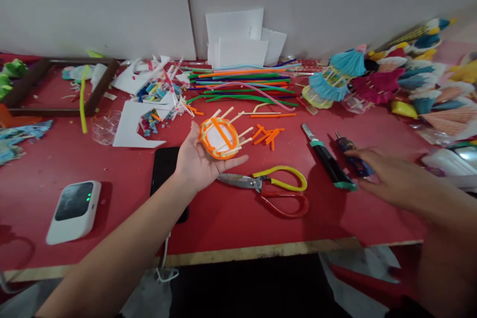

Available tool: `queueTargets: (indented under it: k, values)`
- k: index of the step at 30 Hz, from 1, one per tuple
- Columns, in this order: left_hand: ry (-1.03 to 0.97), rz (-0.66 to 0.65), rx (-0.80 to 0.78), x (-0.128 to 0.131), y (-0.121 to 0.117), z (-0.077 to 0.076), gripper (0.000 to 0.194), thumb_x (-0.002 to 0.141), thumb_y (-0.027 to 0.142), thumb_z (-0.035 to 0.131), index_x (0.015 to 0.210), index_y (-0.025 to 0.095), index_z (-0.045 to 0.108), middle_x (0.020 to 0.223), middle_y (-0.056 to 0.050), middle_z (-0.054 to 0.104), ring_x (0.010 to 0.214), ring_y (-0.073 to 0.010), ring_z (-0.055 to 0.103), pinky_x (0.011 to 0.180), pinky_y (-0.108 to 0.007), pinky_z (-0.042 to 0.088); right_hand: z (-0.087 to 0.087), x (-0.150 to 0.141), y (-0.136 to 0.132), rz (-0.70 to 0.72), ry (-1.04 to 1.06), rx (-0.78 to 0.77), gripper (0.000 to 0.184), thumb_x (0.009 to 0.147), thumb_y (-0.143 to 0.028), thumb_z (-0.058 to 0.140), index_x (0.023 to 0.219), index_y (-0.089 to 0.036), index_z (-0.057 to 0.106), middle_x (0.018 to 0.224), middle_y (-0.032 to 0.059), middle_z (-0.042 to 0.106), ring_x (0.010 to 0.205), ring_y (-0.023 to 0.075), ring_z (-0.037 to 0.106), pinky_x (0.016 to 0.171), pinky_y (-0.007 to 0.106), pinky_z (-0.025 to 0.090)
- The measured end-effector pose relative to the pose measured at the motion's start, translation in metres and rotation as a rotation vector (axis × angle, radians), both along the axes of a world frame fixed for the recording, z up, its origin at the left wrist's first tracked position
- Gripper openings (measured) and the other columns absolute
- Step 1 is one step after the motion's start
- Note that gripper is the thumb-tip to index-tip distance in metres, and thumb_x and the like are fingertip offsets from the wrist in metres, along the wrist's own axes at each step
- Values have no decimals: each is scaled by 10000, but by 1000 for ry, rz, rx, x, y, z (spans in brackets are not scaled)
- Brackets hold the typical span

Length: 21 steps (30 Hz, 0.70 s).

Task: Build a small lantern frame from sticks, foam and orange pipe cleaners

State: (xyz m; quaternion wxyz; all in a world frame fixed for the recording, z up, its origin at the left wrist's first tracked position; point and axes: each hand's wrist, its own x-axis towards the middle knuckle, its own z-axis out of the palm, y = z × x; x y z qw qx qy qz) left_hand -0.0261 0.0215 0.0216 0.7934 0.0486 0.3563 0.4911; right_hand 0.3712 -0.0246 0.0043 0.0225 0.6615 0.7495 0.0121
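My left hand (196, 161), palm up, holds a small round craft piece (225, 143). It has a white base, a fuzzy orange rim, an orange strip across the middle, and pale sticks poking out around the edge. At the right, my slightly blurred right hand (397, 176) has its thumb and fingers around a dark blue hand tool (357, 160) with a thin metal tip. That tool lies at the table surface, tip pointing away. Beside it is a black and green utility knife (330, 161). Between the hands lie scissors (257, 182) with one yellow and one red handle.
Short orange pieces (269, 135) lie beyond the scissors, with long coloured pipe cleaners (242, 82) behind. Foam scraps (132, 126) and clippings are left of these. A black phone (161, 171) lies under my left arm; a white device (74, 211) sits left. Crepe-paper crafts (346, 72) crowd the right.
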Motion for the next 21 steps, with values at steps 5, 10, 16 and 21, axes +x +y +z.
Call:
queueTargets:
  k: [5, 10, 16, 21]
  values:
    - [-99, -33, 30, -4, 0, -3, 619, 973, 544, 496, 1467, 172, 519, 1288, -203, 715, 1196, -410, 695, 1058, -670, 500, -25, 8, -13, -12, 15, 100, 470, 823, -310, 476, 1235, -146, 629, 1182, 214, 691, 1102, 353, 693, 971, 494, 553]
    - [-77, -63, 103, -5, 1, -5, 595, 975, 546, 487, 1473, 222, 522, 1312, -176, 704, 1225, -419, 679, 941, -587, 592, -31, 8, -6, 2, 13, 184, 500, 799, -303, 483, 1254, -146, 617, 1134, 194, 697, 1088, 352, 683, 929, 495, 561]
    - [-89, -69, 118, -5, 2, -7, 558, 989, 456, 475, 1510, 255, 477, 1378, -152, 674, 1199, -373, 701, 837, -459, 626, -15, -8, -18, 60, 12, 407, 299, 820, -289, 455, 1046, -205, 631, 952, 150, 703, 955, 331, 694, 857, 474, 567]
    - [-42, -19, 77, -3, 3, -4, 550, 973, 424, 470, 1494, 249, 492, 1366, -150, 675, 1172, -366, 710, 864, -495, 613, -13, -2, -25, -147, 195, 476, 212, 797, -414, 520, 887, -250, 620, 723, 53, 710, 643, 252, 686, 620, 365, 524]
